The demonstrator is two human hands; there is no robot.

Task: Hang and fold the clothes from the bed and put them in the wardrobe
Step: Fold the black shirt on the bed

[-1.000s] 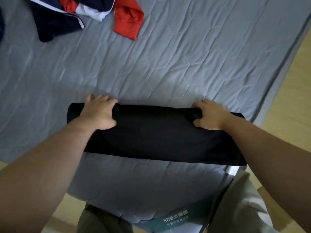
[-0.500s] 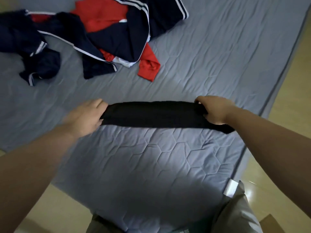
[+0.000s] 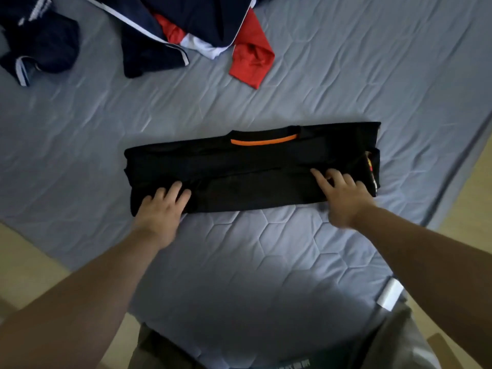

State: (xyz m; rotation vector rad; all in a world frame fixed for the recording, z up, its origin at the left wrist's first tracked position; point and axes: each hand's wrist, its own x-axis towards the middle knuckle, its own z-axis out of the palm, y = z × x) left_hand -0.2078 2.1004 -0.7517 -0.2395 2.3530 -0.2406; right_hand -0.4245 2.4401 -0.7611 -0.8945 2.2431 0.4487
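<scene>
Black shirt point(image 3: 250, 169) folded, lying flat mid-bed point(image 3: 346, 89).
Your left hand point(image 3: 159, 209) and right hand point(image 3: 343, 193) rest on its near edge, fingers straight and spread, pressing, gripping nothing.

My left hand point(image 3: 159, 211) and right hand point(image 3: 343, 193) press flat on the folded black shirt point(image 3: 250, 169) on the bed point(image 3: 266, 249).

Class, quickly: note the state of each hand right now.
Left hand: open, fingers resting flat on the long folded black fabric shirt.
Right hand: open, fingers spread on the same shirt.
</scene>
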